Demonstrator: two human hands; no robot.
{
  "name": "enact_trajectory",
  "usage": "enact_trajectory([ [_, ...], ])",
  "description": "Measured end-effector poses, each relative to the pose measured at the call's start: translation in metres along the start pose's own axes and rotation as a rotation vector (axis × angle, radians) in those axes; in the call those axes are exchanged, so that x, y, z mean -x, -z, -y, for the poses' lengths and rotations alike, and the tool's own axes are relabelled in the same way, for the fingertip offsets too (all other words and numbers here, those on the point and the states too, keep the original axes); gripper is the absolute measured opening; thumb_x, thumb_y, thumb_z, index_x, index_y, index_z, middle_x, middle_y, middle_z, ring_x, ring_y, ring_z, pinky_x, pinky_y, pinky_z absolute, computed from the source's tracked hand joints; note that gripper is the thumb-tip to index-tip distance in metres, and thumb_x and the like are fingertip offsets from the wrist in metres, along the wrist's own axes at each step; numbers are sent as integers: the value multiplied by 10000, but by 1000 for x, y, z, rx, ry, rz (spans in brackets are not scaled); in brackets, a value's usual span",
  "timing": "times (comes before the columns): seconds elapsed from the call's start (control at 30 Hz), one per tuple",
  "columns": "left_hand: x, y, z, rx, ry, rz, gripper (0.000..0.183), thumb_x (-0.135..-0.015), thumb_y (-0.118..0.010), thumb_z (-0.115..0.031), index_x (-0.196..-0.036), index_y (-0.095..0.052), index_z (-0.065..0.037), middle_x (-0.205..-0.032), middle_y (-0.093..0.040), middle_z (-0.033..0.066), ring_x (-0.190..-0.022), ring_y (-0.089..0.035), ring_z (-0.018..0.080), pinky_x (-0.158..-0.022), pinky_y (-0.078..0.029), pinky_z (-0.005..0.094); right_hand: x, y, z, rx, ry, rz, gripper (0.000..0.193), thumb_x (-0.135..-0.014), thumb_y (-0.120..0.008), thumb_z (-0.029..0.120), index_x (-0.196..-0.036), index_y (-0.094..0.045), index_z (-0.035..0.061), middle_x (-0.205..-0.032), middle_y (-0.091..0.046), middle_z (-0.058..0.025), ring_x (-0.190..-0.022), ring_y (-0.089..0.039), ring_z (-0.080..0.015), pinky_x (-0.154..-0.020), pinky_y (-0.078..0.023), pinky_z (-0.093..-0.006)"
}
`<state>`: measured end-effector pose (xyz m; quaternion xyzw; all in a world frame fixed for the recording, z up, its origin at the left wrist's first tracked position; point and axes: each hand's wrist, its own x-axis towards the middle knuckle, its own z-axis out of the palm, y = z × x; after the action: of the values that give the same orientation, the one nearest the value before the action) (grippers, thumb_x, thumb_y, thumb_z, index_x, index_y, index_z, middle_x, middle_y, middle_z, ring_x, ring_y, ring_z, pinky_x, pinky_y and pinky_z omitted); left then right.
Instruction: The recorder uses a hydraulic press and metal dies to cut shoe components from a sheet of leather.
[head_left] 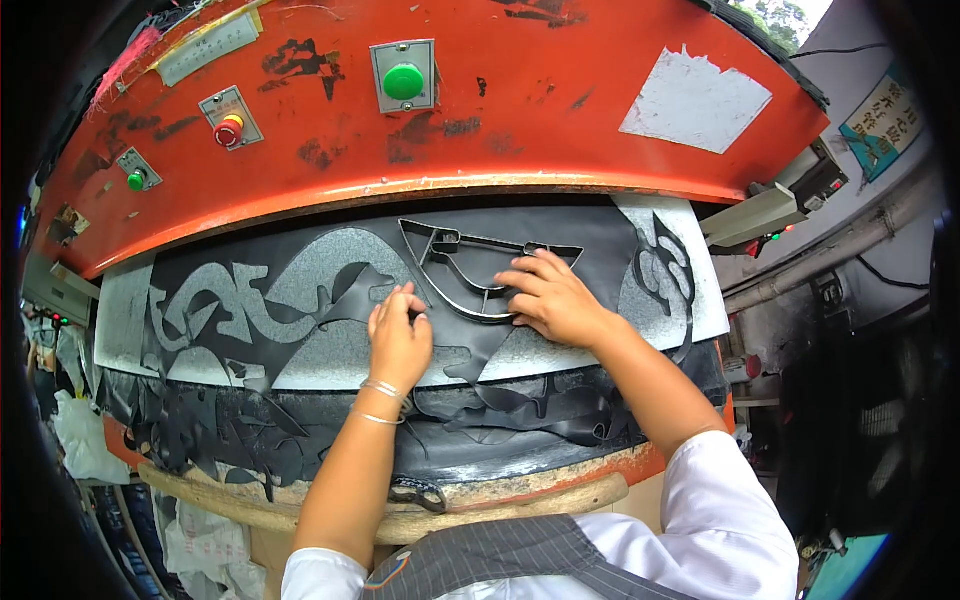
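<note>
A metal cutting die, a curved steel frame with thin walls and inner braces, lies on a black sheet of leather-like material. My right hand grips the right part of the die, its fingers over the rim and inside the frame. To the left of the die, my left hand has its fingers bent and drawn together at a cut edge of the black sheet; its fingertips are partly hidden. Curved cut-outs in the sheet bare the pale, scuffed cutting board beneath.
An orange-red press head spans the far side, bearing a large green button and a red knob. Black scraps hang along the near edge, above a worn wooden rail. A grey bracket juts out at right.
</note>
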<state>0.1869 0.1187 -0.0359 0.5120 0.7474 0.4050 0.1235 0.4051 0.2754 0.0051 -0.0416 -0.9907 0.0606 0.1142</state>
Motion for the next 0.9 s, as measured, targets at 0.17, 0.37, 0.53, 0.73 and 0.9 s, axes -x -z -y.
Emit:
enact_trajectory([
  [0.17, 8, -18, 0, -142, -51, -57, 149, -826, -547, -95, -970, -510, -87, -1363, -549, 176, -1361, -398, 340, -1148, -191, 513, 27, -30, 30, -62, -665, -357, 537, -657, -842, 334, -1121, -624, 171, -1480, -256, -318, -1387, -252, -475, -1092, -235, -626],
  [0.37, 11, -16, -2, -91, -45, -64, 129, -820, -543, -84, -944, -509, -95, -1351, -567, 158, -1349, -420, 342, -1156, -205, 497, 36, -39, 21, -171, -743, -463, 476, -615, -869, 356, -975, -660, 126, -1445, -196, -455, -1301, -360, -557, -1075, -347, -523],
  [0.53, 14, -15, -2, -85, -68, -91, 105, -830, -534, -60, -919, -491, -92, -1324, -594, 150, -1342, -439, 327, -1145, -223, 495, 38, -38, 23, -184, -739, -499, 452, -596, -877, 361, -927, -679, 125, -1440, -232, -444, -1260, -417, -544, -1018, -413, -496],
  [0.73, 11, -17, -9, -69, -73, -74, 104, -814, -537, -92, -917, -526, -92, -1314, -594, 159, -1329, -447, 330, -1152, -218, 495, 46, -36, 18, -62, -713, -473, 455, -586, -887, 362, -902, -655, 131, -1450, -255, -418, -1242, -467, -505, -988, -452, -439],
  [0.9, 5, -19, -2, -18, -116, -56, 180, -799, -596, -95, -969, -539, -80, -1329, -572, 177, -1327, -447, 348, -1153, -222, 483, 43, -23, 20, -85, -774, -340, 572, -641, -839, 425, -1120, -639, 184, -1449, -235, -430, -1316, -366, -525, -1066, -371, -471],
])
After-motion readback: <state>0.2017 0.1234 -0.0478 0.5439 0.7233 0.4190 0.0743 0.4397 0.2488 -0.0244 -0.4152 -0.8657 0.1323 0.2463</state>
